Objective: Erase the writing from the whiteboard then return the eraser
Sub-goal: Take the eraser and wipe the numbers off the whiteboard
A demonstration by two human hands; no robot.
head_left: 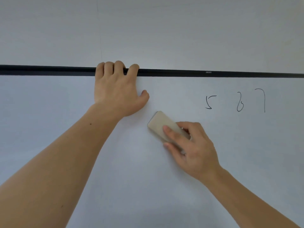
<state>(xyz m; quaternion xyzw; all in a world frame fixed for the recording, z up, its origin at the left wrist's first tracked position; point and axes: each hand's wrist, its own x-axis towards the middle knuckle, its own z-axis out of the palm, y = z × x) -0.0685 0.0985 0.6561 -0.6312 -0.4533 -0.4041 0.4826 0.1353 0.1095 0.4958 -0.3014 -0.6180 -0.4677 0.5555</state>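
A pale whiteboard (65, 99) fills the view under its black top frame (181, 73). The left hand (117, 89) hooks its fingers over that frame, steadying. The right hand (192, 148) pinches the beige eraser (160, 124) flat against the board. Erasing is midway, by my reading: the digits (236, 101) remain, up to the right, so the next stroke must sweep there.

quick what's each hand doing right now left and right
Left hand: fingers hooked over the whiteboard's black top frame, holding no object.
Right hand: closed on the eraser, held against the whiteboard.
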